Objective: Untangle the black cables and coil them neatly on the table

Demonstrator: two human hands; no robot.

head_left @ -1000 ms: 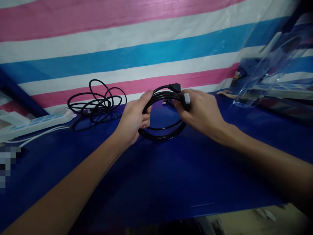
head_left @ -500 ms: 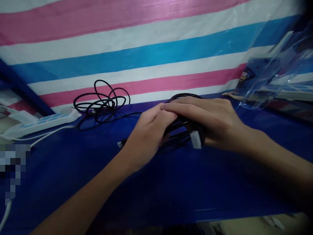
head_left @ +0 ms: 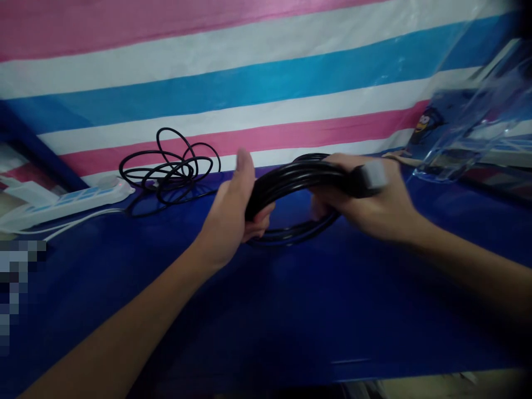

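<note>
Both hands hold a coiled black cable (head_left: 291,183) just above the blue table (head_left: 291,310). My left hand (head_left: 233,213) wraps its fingers round the coil's left side, thumb up. My right hand (head_left: 369,199) grips the coil's right side, closed over the strands and over a grey-ended plug (head_left: 372,176) that sticks out above the knuckles. The coil is tilted, its far edge raised.
A second, loosely tangled black cable (head_left: 170,169) lies at the back left. A white power strip (head_left: 62,202) with its white lead sits further left. A clear plastic package (head_left: 465,133) leans at the back right. A striped pink, white and blue sheet (head_left: 249,72) hangs behind.
The coil was pressed low on the table with my right hand flat over it; now both hands have lifted it, and the plug has swung from below my right hand to above it.
</note>
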